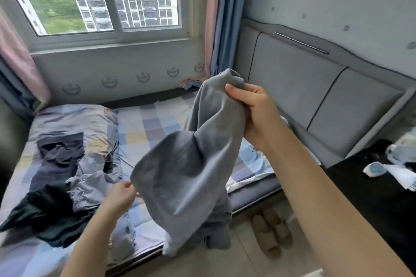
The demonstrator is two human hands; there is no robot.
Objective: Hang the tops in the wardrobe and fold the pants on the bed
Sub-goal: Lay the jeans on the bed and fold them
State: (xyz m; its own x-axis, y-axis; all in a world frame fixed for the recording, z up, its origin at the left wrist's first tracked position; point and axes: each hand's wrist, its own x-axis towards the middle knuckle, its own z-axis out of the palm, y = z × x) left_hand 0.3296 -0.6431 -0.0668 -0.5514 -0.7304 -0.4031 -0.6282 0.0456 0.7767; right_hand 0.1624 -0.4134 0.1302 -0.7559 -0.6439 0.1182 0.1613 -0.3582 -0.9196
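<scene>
The right hand (254, 108) is raised above the bed (157, 128), its fingers (236, 91) curled tight around a bunched end of a grey garment (191, 164). The cloth hangs down from that grip in a broad twisted fold, its lower end trailing past the bed's near edge toward the floor (225, 261). Whether it is a top or a pair of pants cannot be told from its crumpled shape.

The left hand (120, 198) is lower, over the near part of the bed, and its fingers pinch the garment's left edge; the fingertips are together on the cloth, though most of them are hidden behind the hand.

On the bed, to the left of the held garment, lies a heap of other clothes: a dark navy piece (58, 159) farthest from the near edge, a very dark green one (38, 216) at the near left, and a light grey-blue piece with a gathered waistband (87, 189) between them and the left hand. The bed carries a checked sheet of blue, yellow and grey squares, with a quilt of the same pattern rumpled on its left half.

At the head of the bed stands a grey padded headboard (315, 96). Beyond the bed is a window (101, 0) with pink and blue curtains (216, 18). On the floor beside the bed sit a pair of beige slippers (272, 229). Right of the bed, a dark surface (371, 198) holds some pale, blurred items.
</scene>
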